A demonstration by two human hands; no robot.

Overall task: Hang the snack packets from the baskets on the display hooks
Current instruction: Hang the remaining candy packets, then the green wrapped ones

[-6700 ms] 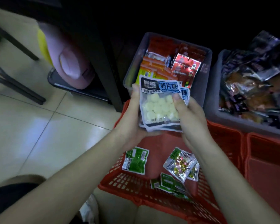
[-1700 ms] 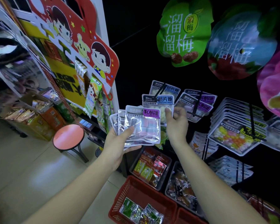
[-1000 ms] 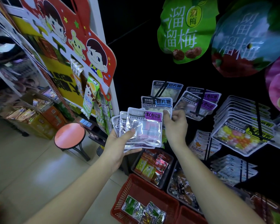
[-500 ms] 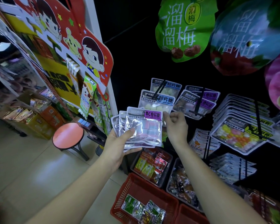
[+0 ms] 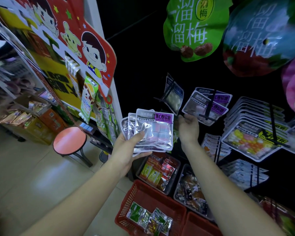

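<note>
Packets (image 5: pixel 148 218) of sweets lie in the red basket (image 5: pixel 124 201) at the person's feet. Above the basket, the left hand (image 5: pixel 126 150) grips a fanned stack of purple-labelled packets (image 5: pixel 153 132) by its lower edge, thumb across the front one. Farther up and right of the basket, the right hand (image 5: pixel 188 126) is empty, fingers relaxed, just under a display hook (image 5: pixel 209 106). The packets look light, floppy and slick. I'd pinch one at its top seam.
</note>
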